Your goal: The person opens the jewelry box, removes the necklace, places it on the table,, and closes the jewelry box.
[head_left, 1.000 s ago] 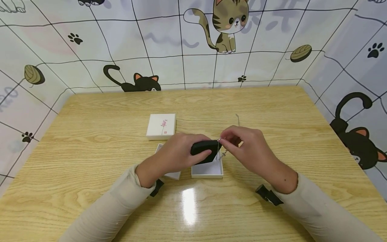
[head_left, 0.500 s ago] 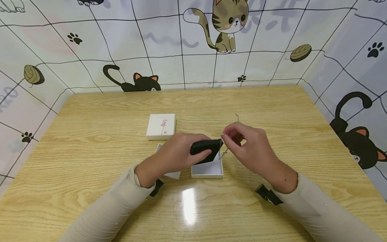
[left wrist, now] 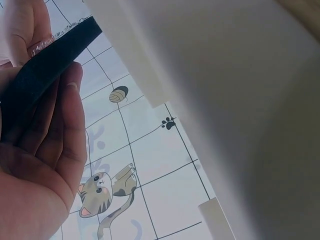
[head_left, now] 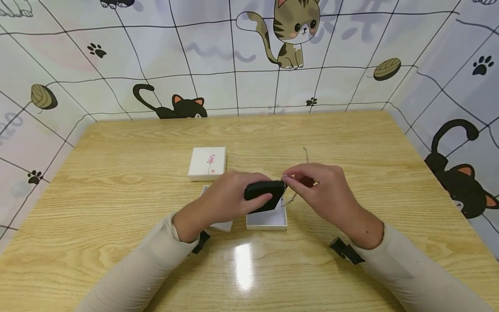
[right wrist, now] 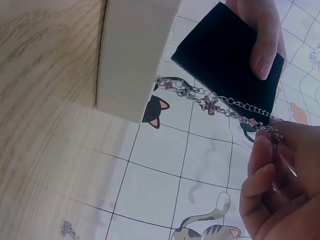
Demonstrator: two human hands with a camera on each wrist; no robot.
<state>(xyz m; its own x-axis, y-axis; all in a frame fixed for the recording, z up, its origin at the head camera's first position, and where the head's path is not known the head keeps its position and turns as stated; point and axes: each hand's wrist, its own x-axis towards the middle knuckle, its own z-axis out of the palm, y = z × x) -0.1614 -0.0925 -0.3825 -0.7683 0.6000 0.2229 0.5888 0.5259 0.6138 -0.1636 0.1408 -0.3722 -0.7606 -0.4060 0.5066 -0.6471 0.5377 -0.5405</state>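
Note:
My left hand (head_left: 228,195) grips a black velvety jewelry pad (head_left: 269,188), the thumb along its near face and the fingers behind it. At the pad's right corner my right hand (head_left: 323,190) pinches a silver chain bracelet (right wrist: 210,105) between thumb and index finger. Pink flower charms show on the bracelet in the right wrist view. Part of it runs along the pad's edge, and a loop hangs below. Directly under the pad stands an uncovered white box base (head_left: 267,227), partly hidden by the pad and left hand.
A white box lid with a pink flower print (head_left: 206,162) lies behind my left hand. Another white box piece (head_left: 224,226) is mostly hidden under the left wrist. Beyond my right hand, a thin silver chain (head_left: 306,152) lies on the wooden table (head_left: 351,138).
My right hand rose slightly off the pad's corner with the bracelet, then came back down and left to that corner. The left hand and pad have barely moved.

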